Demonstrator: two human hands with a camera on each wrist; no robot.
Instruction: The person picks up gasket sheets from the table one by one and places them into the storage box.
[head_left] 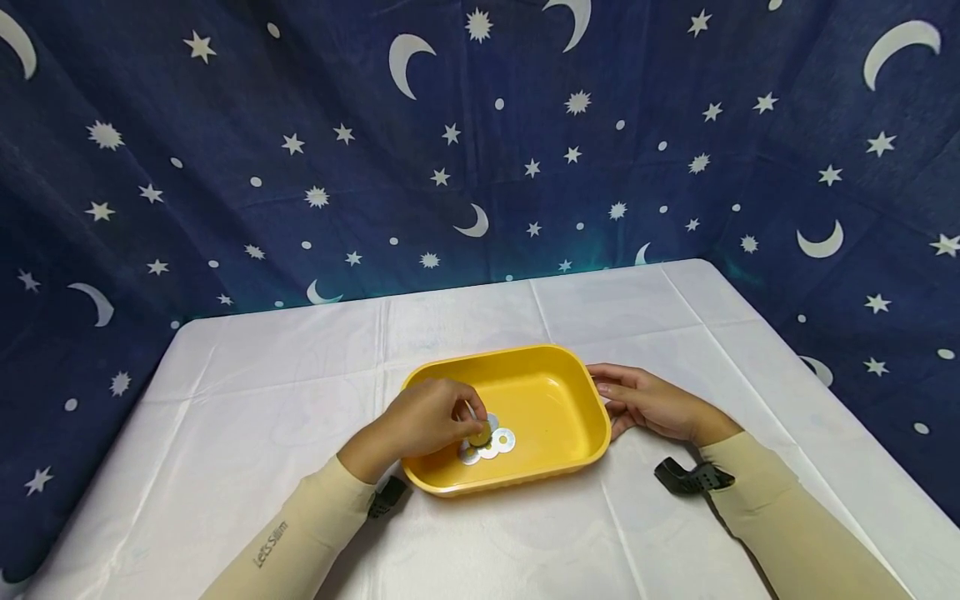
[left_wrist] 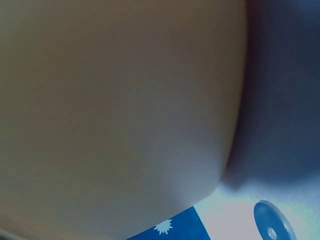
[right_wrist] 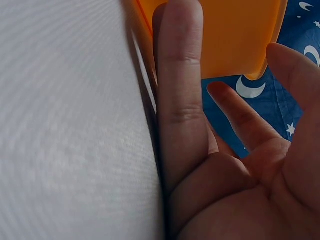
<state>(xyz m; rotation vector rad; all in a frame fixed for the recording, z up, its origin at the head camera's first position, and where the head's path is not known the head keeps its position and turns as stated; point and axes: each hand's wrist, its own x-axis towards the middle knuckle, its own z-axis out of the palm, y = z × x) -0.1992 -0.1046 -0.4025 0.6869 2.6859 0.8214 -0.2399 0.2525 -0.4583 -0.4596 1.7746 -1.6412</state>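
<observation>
My left hand (head_left: 427,417) reaches over the near-left rim of a yellow plastic tub (head_left: 558,433). Between thumb and fingertips it pinches a round, gold-looking washer (head_left: 481,434), held over several flat silver washers (head_left: 504,440) lying on the tub's floor. A grey washer (left_wrist: 272,222) shows at the lower right of the left wrist view; a large blurred surface fills most of that view. My right hand (head_left: 656,404) rests against the tub's right end with its fingers extended. In the right wrist view, those fingers (right_wrist: 182,85) reach up to the tub's outer wall.
A white cloth (head_left: 262,417) with fold lines covers the table. Dark blue fabric (head_left: 525,125) with moons and stars hangs behind and along both sides. A black wrist device (head_left: 693,477) sits under the right sleeve; another (head_left: 387,497) is by the tub's near-left corner.
</observation>
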